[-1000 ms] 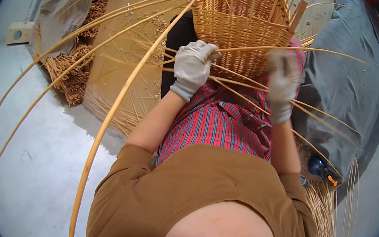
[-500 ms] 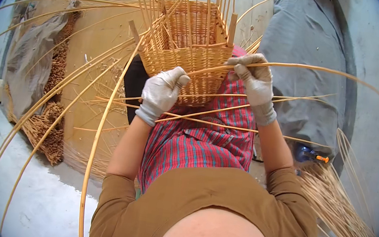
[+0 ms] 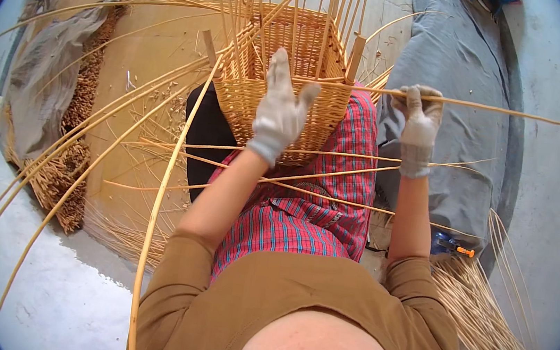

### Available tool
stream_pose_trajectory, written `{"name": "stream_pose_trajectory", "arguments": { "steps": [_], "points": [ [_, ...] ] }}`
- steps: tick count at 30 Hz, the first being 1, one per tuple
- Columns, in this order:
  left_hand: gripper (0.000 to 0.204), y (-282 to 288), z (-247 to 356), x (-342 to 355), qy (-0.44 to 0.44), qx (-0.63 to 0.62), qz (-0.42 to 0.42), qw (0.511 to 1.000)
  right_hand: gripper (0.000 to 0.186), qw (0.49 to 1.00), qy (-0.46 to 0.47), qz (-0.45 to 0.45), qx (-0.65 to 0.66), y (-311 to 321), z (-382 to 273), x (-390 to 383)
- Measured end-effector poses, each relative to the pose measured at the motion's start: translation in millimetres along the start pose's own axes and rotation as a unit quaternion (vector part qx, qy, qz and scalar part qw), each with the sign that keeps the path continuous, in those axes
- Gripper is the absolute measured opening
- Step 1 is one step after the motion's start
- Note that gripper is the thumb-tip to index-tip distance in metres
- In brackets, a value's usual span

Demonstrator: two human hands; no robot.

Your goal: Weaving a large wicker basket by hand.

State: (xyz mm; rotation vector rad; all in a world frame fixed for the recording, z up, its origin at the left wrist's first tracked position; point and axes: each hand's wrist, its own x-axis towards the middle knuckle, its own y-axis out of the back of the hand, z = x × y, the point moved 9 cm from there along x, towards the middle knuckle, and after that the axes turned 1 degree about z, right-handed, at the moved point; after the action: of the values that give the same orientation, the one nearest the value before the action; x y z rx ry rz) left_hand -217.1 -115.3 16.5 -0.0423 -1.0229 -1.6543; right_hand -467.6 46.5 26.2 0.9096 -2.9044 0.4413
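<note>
A half-woven wicker basket, its long upright stakes rising, rests in front of me on a red checked cloth and dark fabric over my legs. My gloved left hand is open, fingers extended upward against the near face and rim of the basket. My gloved right hand grips a long cane right of the basket; this cane runs horizontally to the rim behind my left hand. More loose canes cross below the basket.
Bundles of short reeds lie under grey cloth at left, beside a board with shavings. At right are a grey sheet, a blue object with an orange end and a large bundle of canes.
My left hand has risen from gripping the cane to lie open against the basket's rim. My right hand has slid rightward along the cane, away from the basket.
</note>
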Motion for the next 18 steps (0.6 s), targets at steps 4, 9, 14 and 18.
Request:
{"name": "stream_pose_trajectory", "arguments": {
  "steps": [4,9,14,18],
  "points": [
    [0.045,-61.4,-36.6,5.2,0.336,-0.236,-0.42,0.809,0.015,0.997,0.035,-0.041,-0.053,-4.8,-2.9,33.0],
    [0.04,-30.3,-31.8,14.5,0.027,-0.206,-0.099,0.973,0.03,0.949,0.204,-0.222,0.095,-159.1,-50.3,70.8],
    [0.051,-58.7,-58.5,5.2,0.264,-0.138,-0.19,0.936,0.044,0.897,0.42,-0.076,-0.117,-260.4,-72.2,52.1],
    [0.048,-56.6,-45.1,8.3,0.265,-0.199,-0.202,0.922,0.029,0.957,0.252,0.033,-0.141,-187.8,-45.7,53.1]
  ]
}}
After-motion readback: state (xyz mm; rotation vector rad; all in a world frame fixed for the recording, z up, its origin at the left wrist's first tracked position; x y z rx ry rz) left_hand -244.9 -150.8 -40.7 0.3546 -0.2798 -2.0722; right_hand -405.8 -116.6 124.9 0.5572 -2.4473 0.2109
